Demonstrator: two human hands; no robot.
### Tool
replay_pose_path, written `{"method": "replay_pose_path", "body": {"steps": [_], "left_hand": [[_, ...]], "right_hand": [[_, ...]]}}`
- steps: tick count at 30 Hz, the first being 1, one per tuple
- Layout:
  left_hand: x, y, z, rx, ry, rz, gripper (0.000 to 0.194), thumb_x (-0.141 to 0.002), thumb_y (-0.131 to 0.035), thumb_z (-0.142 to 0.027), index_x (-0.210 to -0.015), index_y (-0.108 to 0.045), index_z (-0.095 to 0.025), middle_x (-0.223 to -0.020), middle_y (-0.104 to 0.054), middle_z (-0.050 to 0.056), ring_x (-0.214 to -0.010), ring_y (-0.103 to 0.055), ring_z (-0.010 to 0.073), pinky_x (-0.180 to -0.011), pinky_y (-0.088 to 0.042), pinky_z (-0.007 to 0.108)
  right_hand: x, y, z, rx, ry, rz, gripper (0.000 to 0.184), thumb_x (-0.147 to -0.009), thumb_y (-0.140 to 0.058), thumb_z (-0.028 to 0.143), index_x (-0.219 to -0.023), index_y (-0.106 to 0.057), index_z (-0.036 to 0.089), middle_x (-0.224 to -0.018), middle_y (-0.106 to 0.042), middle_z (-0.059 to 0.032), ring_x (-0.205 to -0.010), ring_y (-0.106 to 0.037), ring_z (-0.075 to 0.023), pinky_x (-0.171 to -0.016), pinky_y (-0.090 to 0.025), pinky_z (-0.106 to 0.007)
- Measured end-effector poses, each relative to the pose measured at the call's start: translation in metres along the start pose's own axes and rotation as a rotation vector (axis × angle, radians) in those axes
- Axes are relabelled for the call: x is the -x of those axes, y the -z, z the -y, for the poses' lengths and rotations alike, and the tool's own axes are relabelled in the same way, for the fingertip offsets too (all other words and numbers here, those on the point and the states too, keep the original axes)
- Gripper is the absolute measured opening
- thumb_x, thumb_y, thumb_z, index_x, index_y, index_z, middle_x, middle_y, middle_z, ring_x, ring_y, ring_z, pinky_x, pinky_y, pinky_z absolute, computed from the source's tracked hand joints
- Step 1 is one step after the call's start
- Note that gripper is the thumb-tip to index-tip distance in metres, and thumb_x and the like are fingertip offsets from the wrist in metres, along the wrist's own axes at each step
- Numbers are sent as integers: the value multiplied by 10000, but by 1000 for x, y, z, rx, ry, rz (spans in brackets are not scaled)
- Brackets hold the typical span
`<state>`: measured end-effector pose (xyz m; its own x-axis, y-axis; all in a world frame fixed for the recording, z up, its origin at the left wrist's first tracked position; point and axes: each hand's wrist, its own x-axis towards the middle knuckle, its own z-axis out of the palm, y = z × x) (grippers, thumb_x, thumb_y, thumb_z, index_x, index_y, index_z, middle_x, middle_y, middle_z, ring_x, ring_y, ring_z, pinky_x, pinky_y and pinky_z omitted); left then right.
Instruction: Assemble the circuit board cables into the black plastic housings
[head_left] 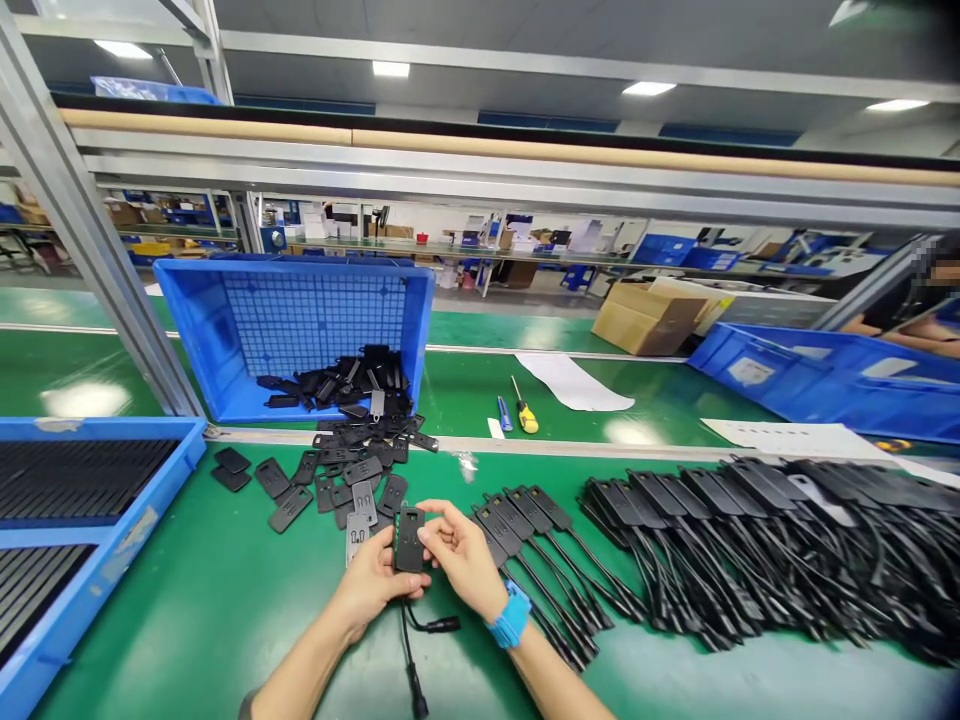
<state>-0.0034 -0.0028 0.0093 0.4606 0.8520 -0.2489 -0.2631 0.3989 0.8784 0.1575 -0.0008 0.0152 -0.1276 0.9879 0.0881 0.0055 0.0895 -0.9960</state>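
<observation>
Both my hands hold one black flat rectangular module (409, 538) above the green bench. My left hand (373, 582) grips its lower left side, and my right hand (459, 553), with a blue wristband, pinches its right edge. A black cable with a connector (441, 624) hangs from the module down onto the mat. Loose black plastic covers (337, 480) lie scattered just beyond my hands, spilling from a tipped blue crate (225, 330).
Rows of finished black modules with cables (750, 540) stretch along the bench to the right. A blue tray of black parts (112, 540) sits at left. A yellow-handled screwdriver (523, 408), a white sheet (574, 385), cardboard boxes (645, 320) and another blue crate (825, 380) lie beyond.
</observation>
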Motion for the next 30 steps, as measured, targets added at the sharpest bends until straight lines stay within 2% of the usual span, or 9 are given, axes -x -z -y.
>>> {"method": "replay_pose_path", "body": {"steps": [4,9,14,17,19,21,24,27,30], "left_hand": [[2,-4,-1,5,-16,61,729,-519,-892,-207,-1151,-536,-139,-964,-643,102,-782,-640,173,-700,-501,232],[4,-8,-3,-121,-56,57,549,-719,-763,-369,-1156,-530,-133,-932,-617,95,-724,-621,164,-618,-503,236],[6,-8,1,-218,-34,69,717,-752,-713,-424,-1345,-395,-178,-964,-613,111,-727,-637,190,-611,-517,257],[5,-7,6,-268,-27,35,771,-751,-701,-456,-1368,-357,-147,-916,-624,120,-657,-631,186,-573,-516,265],[3,-7,10,-245,-33,4,837,-743,-710,-460,-1399,-296,-144,-946,-626,133,-673,-636,195,-593,-522,279],[1,-5,15,-172,-52,-3,925,-725,-743,-418,-1437,-205,-174,-1073,-605,156,-820,-643,223,-724,-532,311],[-1,0,19,-93,-66,67,1088,-656,-811,-332,-1465,-91,-226,-1256,-521,172,-1082,-564,272,-924,-470,366],[-2,6,16,-205,-125,116,1033,-676,-791,-324,-1465,-129,-245,-1371,-425,166,-1206,-473,293,-1005,-413,395],[-4,9,6,-319,-243,22,835,-739,-723,-392,-1425,-273,-240,-1403,-402,135,-1278,-397,278,-1063,-354,380]], "right_hand": [[1,-2,-3,-13,-30,10,366,-803,-616,410,-1079,-543,181,-786,-519,6,-579,-569,-103,-501,-460,-203],[0,1,-5,-72,-91,4,458,-782,-625,489,-1115,-499,200,-815,-507,10,-546,-553,-90,-499,-480,-214],[-4,4,-13,-72,-143,118,458,-862,-446,593,-894,-557,149,-615,-473,26,-475,-447,-81,-439,-352,-182],[-4,1,-18,-27,-167,68,464,-865,-438,591,-786,-540,145,-552,-413,46,-435,-369,-72,-421,-293,-184],[-3,-3,-17,82,-146,5,440,-896,-391,545,-882,-570,144,-603,-472,19,-476,-431,-99,-466,-374,-212],[0,-8,-11,306,-27,-56,402,-892,-440,460,-1125,-547,150,-849,-573,-55,-702,-560,-162,-676,-491,-294],[6,-14,3,640,105,-46,638,-843,-536,313,-1412,-286,165,-1222,-468,-124,-1095,-498,-237,-977,-418,-369],[11,-16,16,858,68,-8,653,-843,-474,196,-1442,-226,118,-1255,-434,-157,-1123,-485,-256,-968,-441,-375],[16,-11,18,1135,13,2,619,-798,-465,100,-1403,-334,99,-1243,-470,-190,-1136,-464,-326,-938,-447,-472]]}}
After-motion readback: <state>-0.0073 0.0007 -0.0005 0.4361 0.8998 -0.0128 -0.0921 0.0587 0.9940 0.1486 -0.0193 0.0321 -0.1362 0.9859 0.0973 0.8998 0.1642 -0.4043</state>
